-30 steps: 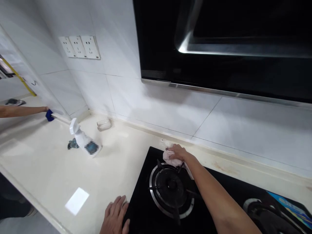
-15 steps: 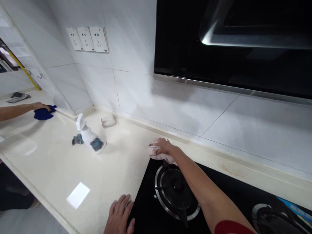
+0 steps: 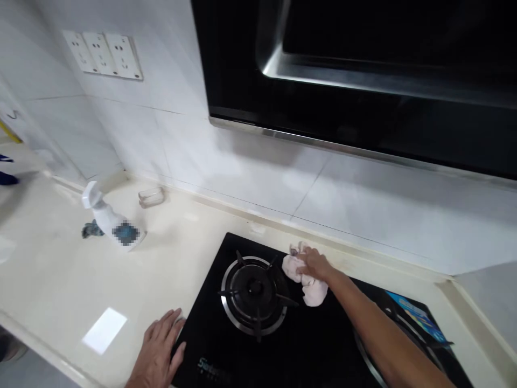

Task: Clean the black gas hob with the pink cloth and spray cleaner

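My right hand [image 3: 315,263] is closed on a pale pink cloth [image 3: 314,292], pressed near the back edge of the black gas stove [image 3: 319,334], right of the left burner [image 3: 255,288]. Part of the cloth spreads loose on the glass below my fingers. My left hand [image 3: 159,345] rests with fingers spread on the cream countertop [image 3: 181,258], its thumb at the stove's left edge. My right forearm hides much of the right burner.
A white spray bottle [image 3: 111,221] stands on the counter at left, with a grey-blue rag [image 3: 92,229] behind it. A small clear dish [image 3: 151,198] sits near the wall. A black range hood [image 3: 343,124] overhangs the stove. Dark blue cloth [image 3: 7,178] shows at the far left.
My right hand has moved the cloth rightward along the stove's back edge, from its left corner to beyond the left burner. The view has turned right; the other person's hand has left it.
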Demonstrator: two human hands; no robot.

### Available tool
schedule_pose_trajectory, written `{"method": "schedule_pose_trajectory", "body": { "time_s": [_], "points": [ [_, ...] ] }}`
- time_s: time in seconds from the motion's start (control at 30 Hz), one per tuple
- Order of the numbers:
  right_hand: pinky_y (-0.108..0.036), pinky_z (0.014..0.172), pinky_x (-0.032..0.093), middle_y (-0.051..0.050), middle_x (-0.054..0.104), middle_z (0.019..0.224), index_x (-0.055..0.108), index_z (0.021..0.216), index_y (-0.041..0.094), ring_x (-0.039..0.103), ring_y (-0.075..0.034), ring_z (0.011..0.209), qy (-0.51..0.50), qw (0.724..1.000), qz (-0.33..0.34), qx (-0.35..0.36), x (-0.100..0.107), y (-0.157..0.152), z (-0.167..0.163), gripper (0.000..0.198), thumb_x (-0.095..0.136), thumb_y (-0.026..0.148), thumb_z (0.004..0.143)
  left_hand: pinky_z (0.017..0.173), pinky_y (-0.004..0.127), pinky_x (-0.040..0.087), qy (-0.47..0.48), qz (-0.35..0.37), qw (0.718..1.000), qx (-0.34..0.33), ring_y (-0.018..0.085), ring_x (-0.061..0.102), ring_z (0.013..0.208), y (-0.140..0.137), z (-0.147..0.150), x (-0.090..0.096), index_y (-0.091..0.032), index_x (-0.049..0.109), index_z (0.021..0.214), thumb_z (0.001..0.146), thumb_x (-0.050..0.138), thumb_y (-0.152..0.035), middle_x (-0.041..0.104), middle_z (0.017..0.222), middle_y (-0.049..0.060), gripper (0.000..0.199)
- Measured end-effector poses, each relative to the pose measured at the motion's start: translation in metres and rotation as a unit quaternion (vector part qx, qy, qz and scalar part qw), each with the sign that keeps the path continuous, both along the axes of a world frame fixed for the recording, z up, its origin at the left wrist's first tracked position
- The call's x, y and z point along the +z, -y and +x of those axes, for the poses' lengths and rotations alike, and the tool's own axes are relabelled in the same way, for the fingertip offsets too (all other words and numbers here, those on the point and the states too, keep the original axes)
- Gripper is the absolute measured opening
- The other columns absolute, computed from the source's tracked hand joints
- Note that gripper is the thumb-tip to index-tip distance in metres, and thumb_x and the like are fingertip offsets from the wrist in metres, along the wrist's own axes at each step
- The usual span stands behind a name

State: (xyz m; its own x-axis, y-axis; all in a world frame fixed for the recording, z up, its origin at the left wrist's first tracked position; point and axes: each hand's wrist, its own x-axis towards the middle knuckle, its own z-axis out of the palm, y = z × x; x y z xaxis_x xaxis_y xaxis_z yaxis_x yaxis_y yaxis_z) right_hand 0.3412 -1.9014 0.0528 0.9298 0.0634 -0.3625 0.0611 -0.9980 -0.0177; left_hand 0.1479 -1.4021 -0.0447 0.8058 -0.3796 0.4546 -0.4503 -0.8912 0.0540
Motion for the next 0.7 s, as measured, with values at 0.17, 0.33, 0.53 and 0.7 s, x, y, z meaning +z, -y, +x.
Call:
{"method": "schedule_pose_trajectory", "body": {
  "time_s": [0.17,0.33,0.53,0.7],
  "points": [
    [-0.051,0.114,0.026,-0.009,0.045,0.150,0.057,0.139,0.035,0.034,-0.038,0.141,0.004,0.998,0.035,0.058,-0.015,-0.007,-0.079,0.060,0.069,0.047,0.082,0.097,0.039,0.048,0.000,-0.007,1.000,-0.013,0.025,0.058,0.127,-0.005,0.005,-0.008,-0.027,0.057,0.134,0.096,0.051,-0.038,0.062,0.140,0.007,0.040],
    [-0.053,0.113,0.025,-0.013,0.046,0.149,0.045,0.150,0.032,0.037,-0.038,0.139,0.062,0.996,0.055,0.019,-0.015,-0.020,-0.078,0.066,0.061,0.050,0.088,0.101,0.040,0.047,-0.018,0.006,1.000,-0.010,0.025,0.056,0.131,-0.010,0.005,-0.014,-0.027,0.050,0.141,0.098,0.046,-0.042,0.057,0.147,0.008,0.046],
    [-0.046,0.100,0.038,-0.017,0.052,0.131,0.058,0.133,0.021,0.048,-0.033,0.122,0.151,0.984,0.057,-0.075,0.007,-0.007,-0.034,0.045,0.050,0.043,0.094,0.102,0.039,0.049,-0.030,0.008,1.000,-0.002,0.024,0.057,0.130,-0.009,0.003,-0.007,-0.029,0.052,0.140,0.100,0.042,-0.040,0.058,0.146,0.006,0.043],
    [-0.038,0.090,0.046,-0.012,0.052,0.112,0.060,0.110,0.019,0.053,-0.027,0.104,0.349,0.904,0.197,-0.149,0.043,0.021,-0.042,0.036,0.053,0.044,0.086,0.104,0.039,0.047,-0.039,-0.006,0.999,0.001,0.023,0.056,0.130,-0.007,0.001,-0.008,-0.029,0.055,0.137,0.100,0.041,-0.041,0.059,0.144,0.005,0.041]
  ]
}}
